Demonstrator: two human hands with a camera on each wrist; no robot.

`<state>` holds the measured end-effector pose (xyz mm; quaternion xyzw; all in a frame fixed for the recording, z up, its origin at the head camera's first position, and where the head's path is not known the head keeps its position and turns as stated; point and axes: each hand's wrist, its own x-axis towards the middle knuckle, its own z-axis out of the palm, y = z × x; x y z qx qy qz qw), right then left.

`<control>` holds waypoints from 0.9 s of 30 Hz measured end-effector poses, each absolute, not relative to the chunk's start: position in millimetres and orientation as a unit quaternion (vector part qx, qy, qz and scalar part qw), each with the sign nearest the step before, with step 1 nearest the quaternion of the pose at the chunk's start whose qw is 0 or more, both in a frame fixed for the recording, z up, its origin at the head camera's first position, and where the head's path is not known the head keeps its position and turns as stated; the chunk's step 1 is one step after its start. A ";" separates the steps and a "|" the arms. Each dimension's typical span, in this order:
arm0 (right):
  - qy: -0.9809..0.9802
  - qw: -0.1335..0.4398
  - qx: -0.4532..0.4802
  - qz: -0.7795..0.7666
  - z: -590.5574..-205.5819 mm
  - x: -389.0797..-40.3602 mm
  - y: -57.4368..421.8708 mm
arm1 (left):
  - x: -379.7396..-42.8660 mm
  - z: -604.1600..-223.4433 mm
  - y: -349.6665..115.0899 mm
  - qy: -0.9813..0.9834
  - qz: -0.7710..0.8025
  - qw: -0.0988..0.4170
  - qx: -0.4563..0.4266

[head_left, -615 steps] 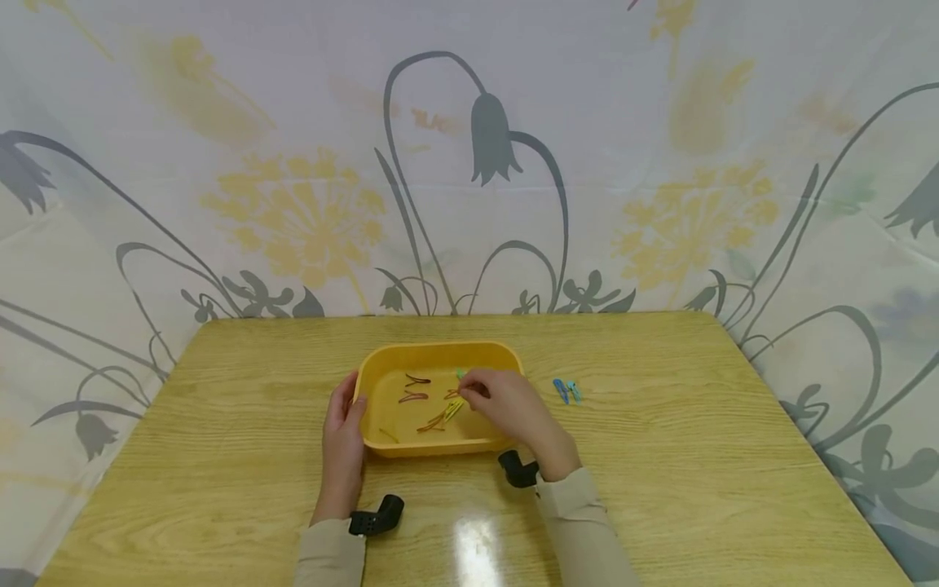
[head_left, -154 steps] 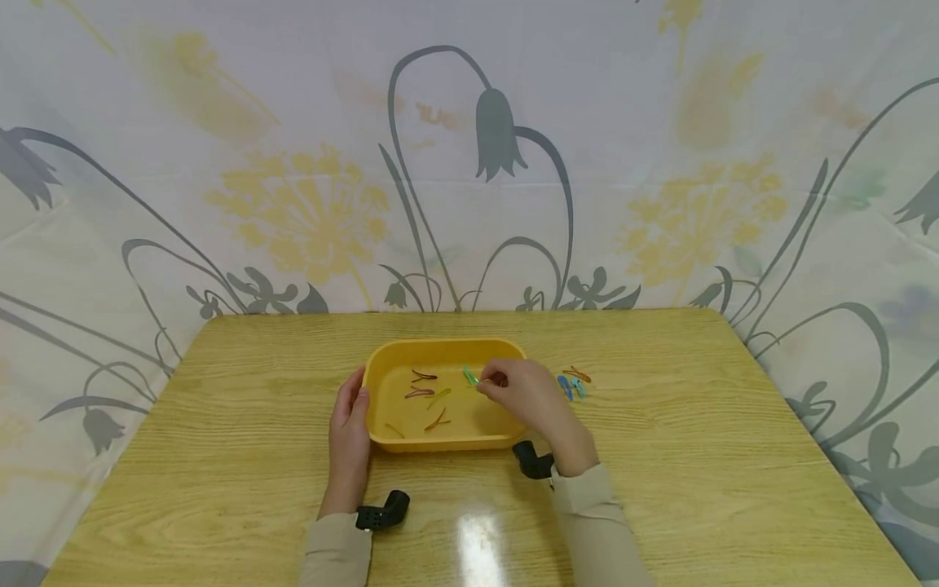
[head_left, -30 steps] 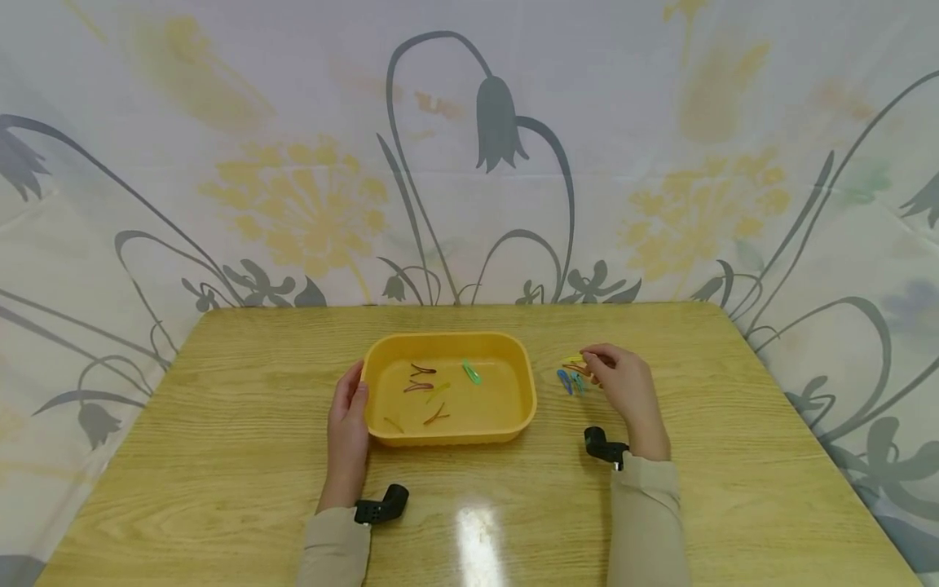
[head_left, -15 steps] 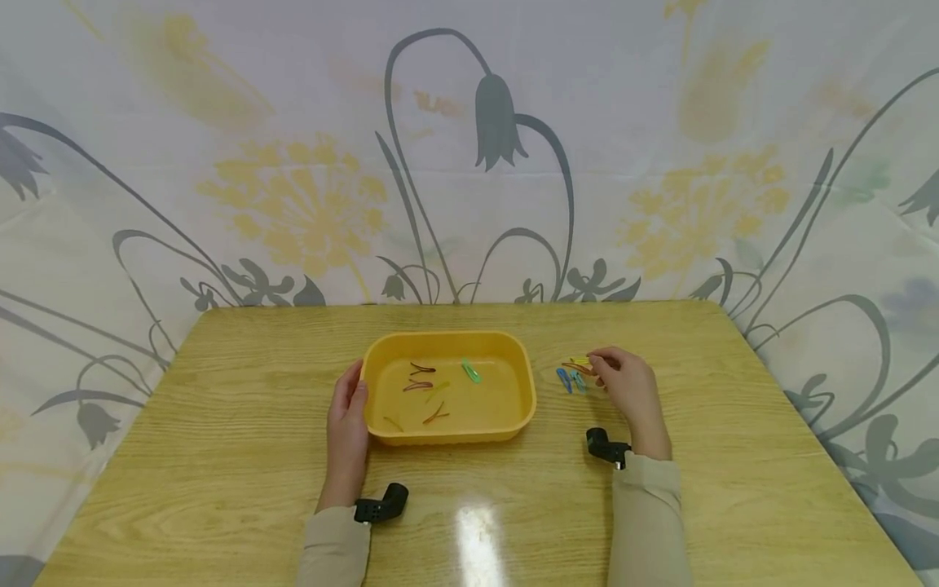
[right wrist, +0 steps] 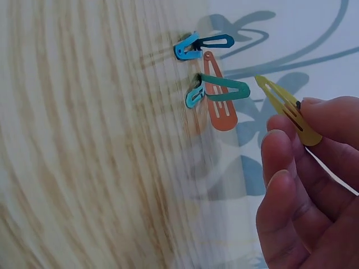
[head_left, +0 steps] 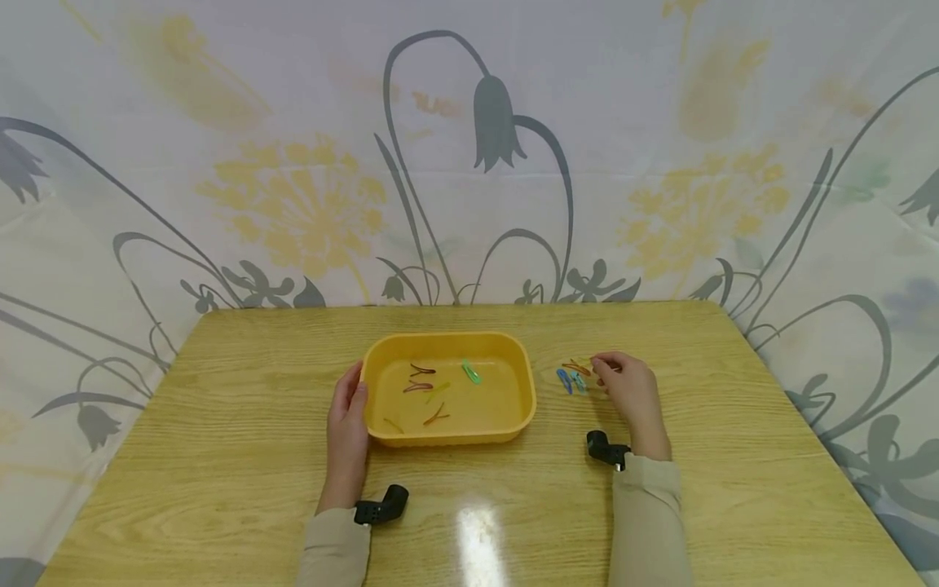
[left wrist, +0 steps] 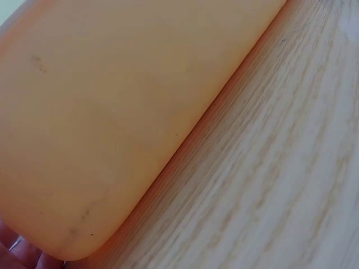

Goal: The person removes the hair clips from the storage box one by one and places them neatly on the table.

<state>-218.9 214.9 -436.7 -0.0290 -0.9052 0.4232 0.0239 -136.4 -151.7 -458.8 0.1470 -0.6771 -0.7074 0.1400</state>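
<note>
A yellow snap hair clip (right wrist: pixel 289 112) is pinched between thumb and forefinger of my right hand (head_left: pixel 627 391), tip pointing away from the hand. Near it on the table lie a blue clip (head_left: pixel 564 381), a teal clip (right wrist: pixel 227 88) and an orange clip (right wrist: pixel 221 95). My left hand (head_left: pixel 348 424) grips the left end of a yellow plastic tray (head_left: pixel 458 437), thumb at the rim. Inside the tray are several clips: a green clip (head_left: pixel 471 372), a dark brown clip (head_left: pixel 422 370), a maroon clip (head_left: pixel 418 386), an orange-brown clip (head_left: pixel 436 415) and yellowish ones.
The wooden table (head_left: pixel 220 456) runs back to a flower-printed cloth (head_left: pixel 293 163). Black wrist cameras sit on both forearms, such as the left camera mount (head_left: pixel 381 505). Light glares on the table (head_left: pixel 478 542) at the front.
Since the oldest frame, an orange clip has joined the table group, and a yellow clip has been carried there from the tray. Lately the right hand shifts only slightly; the left stays on the tray.
</note>
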 end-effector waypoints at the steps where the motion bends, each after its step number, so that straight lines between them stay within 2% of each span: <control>1: -0.905 0.024 -0.033 0.424 -436.4 -218.8 214.9 | -136.5 -458.7 -151.7 -0.677 -0.707 0.141 0.147; 14: -0.909 0.027 -0.056 0.412 -439.1 -216.5 223.3 | -135.9 -459.1 -151.6 -0.671 -0.714 0.140 0.143; 27: -0.911 0.007 -0.090 0.402 -441.6 -214.2 228.5 | -135.3 -460.7 -152.5 -0.670 -0.716 0.139 0.137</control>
